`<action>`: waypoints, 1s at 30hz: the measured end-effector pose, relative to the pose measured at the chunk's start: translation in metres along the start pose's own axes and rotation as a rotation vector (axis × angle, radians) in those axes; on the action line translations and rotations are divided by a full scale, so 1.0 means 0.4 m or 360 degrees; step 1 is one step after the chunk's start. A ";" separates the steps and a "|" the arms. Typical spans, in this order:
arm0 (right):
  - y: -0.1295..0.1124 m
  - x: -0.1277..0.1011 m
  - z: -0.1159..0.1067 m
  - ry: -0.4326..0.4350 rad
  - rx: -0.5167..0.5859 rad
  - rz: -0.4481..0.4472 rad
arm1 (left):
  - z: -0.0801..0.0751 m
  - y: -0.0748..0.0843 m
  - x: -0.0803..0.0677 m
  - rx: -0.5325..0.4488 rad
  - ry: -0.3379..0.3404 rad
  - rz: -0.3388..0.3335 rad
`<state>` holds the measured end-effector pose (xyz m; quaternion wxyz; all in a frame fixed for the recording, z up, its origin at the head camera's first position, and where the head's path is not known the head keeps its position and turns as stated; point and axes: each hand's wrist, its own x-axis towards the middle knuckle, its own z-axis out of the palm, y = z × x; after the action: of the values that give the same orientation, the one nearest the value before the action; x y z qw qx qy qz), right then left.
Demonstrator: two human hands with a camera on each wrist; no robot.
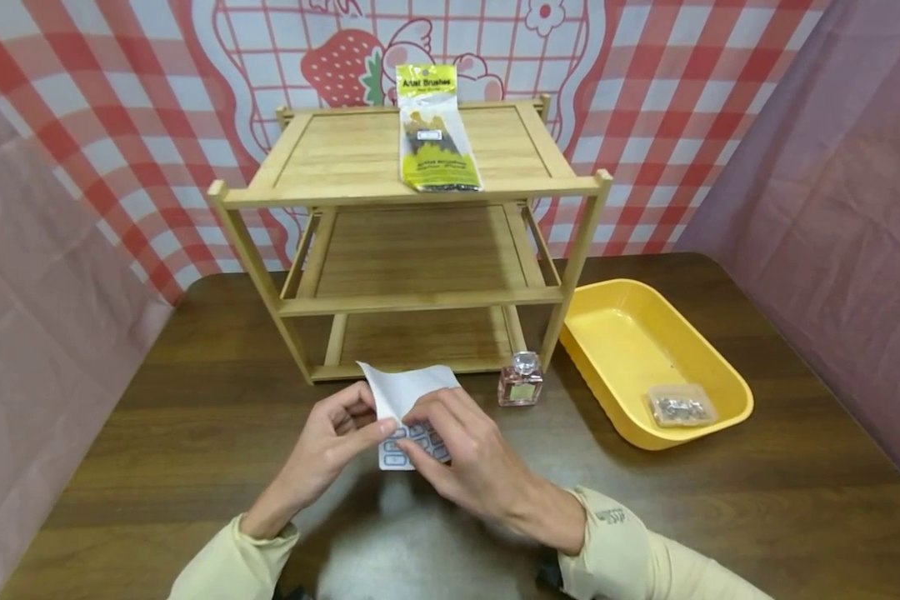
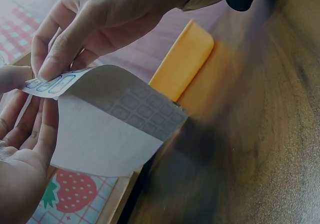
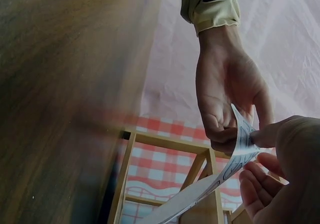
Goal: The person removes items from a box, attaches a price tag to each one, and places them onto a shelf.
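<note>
A sheet of labels (image 1: 396,458), white with blue-outlined boxes, is held between both hands above the table. Its upper part bends away and shows a plain white face. My left hand (image 1: 330,437) pinches the sheet's left edge between thumb and fingers. On the other side, my right hand (image 1: 474,446) pinches it and covers part of the printed boxes. The left wrist view shows the sheet's pale underside (image 2: 100,139), with the boxes faintly visible through part of it. Seen edge-on in the right wrist view, the sheet (image 3: 200,191) curves between the hands.
Behind the hands stands a three-tier wooden rack (image 1: 420,300), with a packet of artist brushes (image 1: 435,137) on top. A pink perfume bottle (image 1: 521,385) stands by its right front leg. A yellow tray (image 1: 622,333) to the right holds a small clear packet (image 1: 681,407).
</note>
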<state>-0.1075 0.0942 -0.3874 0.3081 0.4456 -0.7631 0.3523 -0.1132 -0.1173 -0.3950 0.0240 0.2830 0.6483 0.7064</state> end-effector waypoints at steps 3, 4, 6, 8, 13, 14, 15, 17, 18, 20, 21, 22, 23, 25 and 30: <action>-0.002 -0.001 0.000 -0.0001 -0.0001 0.0003 | 0.001 0.000 -0.001 0.0032 0.0021 -0.0035; -0.003 -0.001 0.000 0.0001 0.0000 0.0004 | 0.001 0.000 -0.001 0.0050 0.0032 -0.0044; -0.003 -0.002 0.001 0.0006 0.0009 0.0008 | 0.001 0.000 -0.002 0.0087 0.0054 -0.0062; -0.004 -0.002 0.002 0.0002 0.0020 0.0022 | 0.001 0.000 -0.002 0.0128 0.0077 -0.0070; -0.009 -0.003 0.000 -0.0055 0.0071 0.0148 | 0.002 0.001 -0.002 0.0190 0.0099 -0.0039; -0.009 -0.003 0.000 -0.0070 0.0085 0.0182 | 0.002 0.001 -0.002 0.0197 0.0102 -0.0029; -0.010 -0.002 -0.001 -0.0082 0.0097 0.0215 | 0.002 0.001 -0.001 0.0204 0.0101 -0.0017; -0.011 -0.002 -0.001 -0.0102 0.0113 0.0266 | 0.002 0.000 -0.001 0.0209 0.0103 0.0000; -0.012 -0.001 -0.001 -0.0108 0.0120 0.0281 | 0.002 0.000 -0.001 0.0212 0.0104 0.0009; -0.012 0.000 -0.001 -0.0113 0.0124 0.0295 | 0.001 0.000 -0.002 0.0220 0.0109 0.0020; -0.012 0.001 -0.001 -0.0115 0.0124 0.0295 | 0.001 -0.001 -0.002 0.0226 0.0113 0.0023; -0.012 0.002 0.000 -0.0119 0.0125 0.0294 | 0.001 -0.001 -0.002 0.0230 0.0119 0.0025; -0.011 0.003 0.000 -0.0124 0.0125 0.0289 | 0.001 -0.001 -0.002 0.0235 0.0125 0.0027; -0.011 0.004 0.001 -0.0130 0.0121 0.0273 | 0.001 -0.001 -0.003 0.0237 0.0137 0.0027; -0.009 0.006 0.003 -0.0099 0.0098 0.0131 | 0.001 0.002 -0.003 0.0251 0.0162 0.0025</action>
<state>-0.1055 0.0909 -0.3850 0.2557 0.4339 -0.7787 0.3741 -0.1117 -0.1176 -0.3949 -0.0370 0.2528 0.7001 0.6668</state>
